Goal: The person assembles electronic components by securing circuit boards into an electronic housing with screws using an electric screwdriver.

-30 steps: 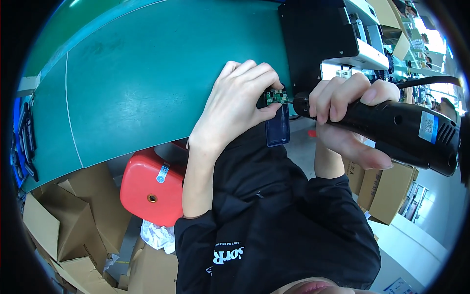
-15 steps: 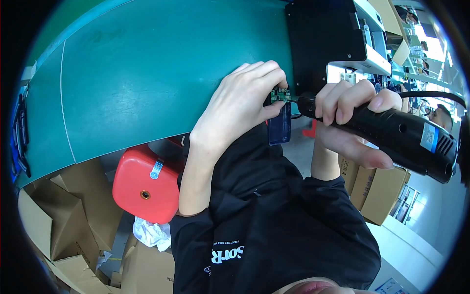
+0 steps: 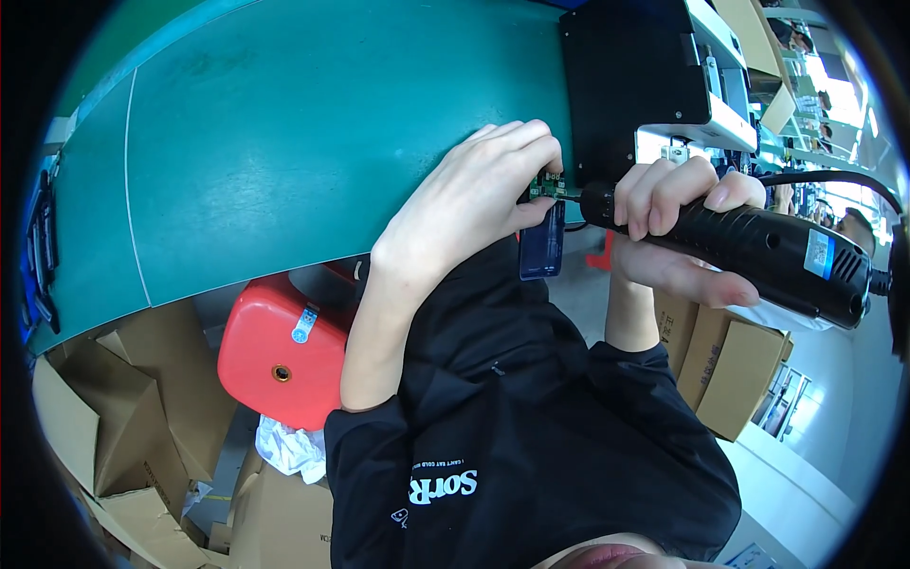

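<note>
Near the front right edge of the green table, my left hand [image 3: 469, 190] is closed on a small device with a dark blue case [image 3: 541, 248]. A green circuit board [image 3: 547, 190] shows at its upper end, between my thumb and fingers. My right hand [image 3: 678, 223] is wrapped round a black electric screwdriver [image 3: 773, 256], which lies almost level with its tip pointing left. The thin bit [image 3: 569, 197] reaches the board's right side; whether it sits in a screw is too small to tell. A black cable [image 3: 834, 180] runs behind the screwdriver.
The green table [image 3: 284, 142] spans the far left and middle. A black-sided machine [image 3: 630, 85] stands at its right. A red stool [image 3: 284, 356] is below the table edge, beside open cardboard boxes [image 3: 142, 408]. More boxes [image 3: 730, 370] stand at right. People sit farther off.
The screwdriver's rear end has swung slightly upward and left, while its bit stays at the board. My left hand and the device have barely shifted.
</note>
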Tool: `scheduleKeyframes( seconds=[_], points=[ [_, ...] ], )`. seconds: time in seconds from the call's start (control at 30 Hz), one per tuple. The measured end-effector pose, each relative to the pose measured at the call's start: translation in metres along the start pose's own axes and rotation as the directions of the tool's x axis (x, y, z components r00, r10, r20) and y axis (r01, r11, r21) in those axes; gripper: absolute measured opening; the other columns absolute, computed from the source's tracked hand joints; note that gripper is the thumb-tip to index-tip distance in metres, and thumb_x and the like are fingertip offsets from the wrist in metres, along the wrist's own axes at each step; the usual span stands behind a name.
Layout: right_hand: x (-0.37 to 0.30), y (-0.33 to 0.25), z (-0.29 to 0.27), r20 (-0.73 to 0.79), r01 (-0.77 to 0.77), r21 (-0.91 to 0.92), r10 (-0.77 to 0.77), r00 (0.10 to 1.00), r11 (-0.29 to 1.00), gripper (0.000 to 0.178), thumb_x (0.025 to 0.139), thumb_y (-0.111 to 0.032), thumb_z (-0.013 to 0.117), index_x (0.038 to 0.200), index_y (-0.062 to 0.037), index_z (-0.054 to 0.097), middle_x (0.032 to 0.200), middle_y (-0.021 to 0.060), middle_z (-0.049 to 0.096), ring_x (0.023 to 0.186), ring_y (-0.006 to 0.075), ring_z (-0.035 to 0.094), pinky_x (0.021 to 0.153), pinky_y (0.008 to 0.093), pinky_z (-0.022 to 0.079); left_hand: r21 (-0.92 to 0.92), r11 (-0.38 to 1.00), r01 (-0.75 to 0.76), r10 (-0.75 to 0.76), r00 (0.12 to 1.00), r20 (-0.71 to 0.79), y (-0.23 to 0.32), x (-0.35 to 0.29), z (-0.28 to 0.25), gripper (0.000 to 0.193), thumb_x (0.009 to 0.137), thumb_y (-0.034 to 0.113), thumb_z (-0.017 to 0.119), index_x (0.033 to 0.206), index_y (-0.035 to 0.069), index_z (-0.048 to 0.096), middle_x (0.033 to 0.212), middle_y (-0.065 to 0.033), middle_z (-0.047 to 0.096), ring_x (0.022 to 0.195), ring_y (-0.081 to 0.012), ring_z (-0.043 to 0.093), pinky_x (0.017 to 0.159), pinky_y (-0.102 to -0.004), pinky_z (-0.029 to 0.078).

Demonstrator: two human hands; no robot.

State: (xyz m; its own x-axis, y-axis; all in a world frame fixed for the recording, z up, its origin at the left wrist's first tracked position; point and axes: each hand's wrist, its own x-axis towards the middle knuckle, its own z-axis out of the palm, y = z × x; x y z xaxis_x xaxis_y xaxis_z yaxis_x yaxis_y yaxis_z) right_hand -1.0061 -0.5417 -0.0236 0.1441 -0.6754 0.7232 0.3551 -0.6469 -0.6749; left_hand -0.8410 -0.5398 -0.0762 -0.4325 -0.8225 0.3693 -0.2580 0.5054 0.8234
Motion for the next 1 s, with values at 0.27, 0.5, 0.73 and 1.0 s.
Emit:
scheduleKeyframes(
  seconds=[0.27,0.5,0.73,1.0],
  points=[
    [0.003,-0.004,0.005,-0.024,-0.039,-0.086,0.037,0.999,0.996,0.077,0.077,-0.076,0.055,0.104,-0.0053,0.038,0.063,0.0062,0.046,0.047,0.0146,0.046,0.043,0.0256,0.043,-0.003,1.0,0.001,-0.001,0.999,0.039,0.003,0.005,-0.006,0.029,0.071,0.005,0.075,0.094,0.004,0.057,0.093,-0.0087,0.059,0.09,-0.0287,0.059,0.082,-0.0366,0.047],
    [-0.009,-0.02,0.009,-0.147,-0.058,0.069,0.068,0.987,0.996,0.074,0.079,-0.074,0.059,0.101,-0.0069,0.038,0.064,0.0038,0.045,0.044,0.0116,0.044,0.041,0.0237,0.04,0.111,0.993,-0.032,0.028,0.999,0.04,0.009,-0.007,-0.028,0.029,0.071,0.007,0.076,0.095,0.004,0.06,0.096,-0.0093,0.061,0.092,-0.0285,0.06,0.084,-0.0354,0.048],
    [-0.053,-0.051,-0.02,-0.329,-0.116,-0.045,0.095,0.94,0.992,0.07,0.079,-0.07,0.063,0.099,-0.0076,0.037,0.063,0.0029,0.045,0.043,0.0117,0.044,0.039,0.0228,0.04,0.256,0.967,-0.002,0.074,0.96,-0.269,0.013,0.012,-0.085,0.025,0.075,0.012,0.076,0.094,0.003,0.062,0.095,-0.0092,0.064,0.082,-0.0239,0.062,0.076,-0.0339,0.05],
    [-0.093,-0.057,-0.032,-0.526,-0.253,0.034,0.232,0.818,0.967,0.067,0.081,-0.065,0.064,0.098,-0.0065,0.036,0.062,0.0026,0.043,0.042,0.0108,0.042,0.038,0.0225,0.039,0.555,0.829,-0.065,0.39,0.779,-0.491,-0.017,0.181,-0.151,0.029,0.076,0.026,0.077,0.091,0.004,0.066,0.087,-0.0079,0.067,0.076,-0.0204,0.062,0.074,-0.033,0.051]
  ],
)
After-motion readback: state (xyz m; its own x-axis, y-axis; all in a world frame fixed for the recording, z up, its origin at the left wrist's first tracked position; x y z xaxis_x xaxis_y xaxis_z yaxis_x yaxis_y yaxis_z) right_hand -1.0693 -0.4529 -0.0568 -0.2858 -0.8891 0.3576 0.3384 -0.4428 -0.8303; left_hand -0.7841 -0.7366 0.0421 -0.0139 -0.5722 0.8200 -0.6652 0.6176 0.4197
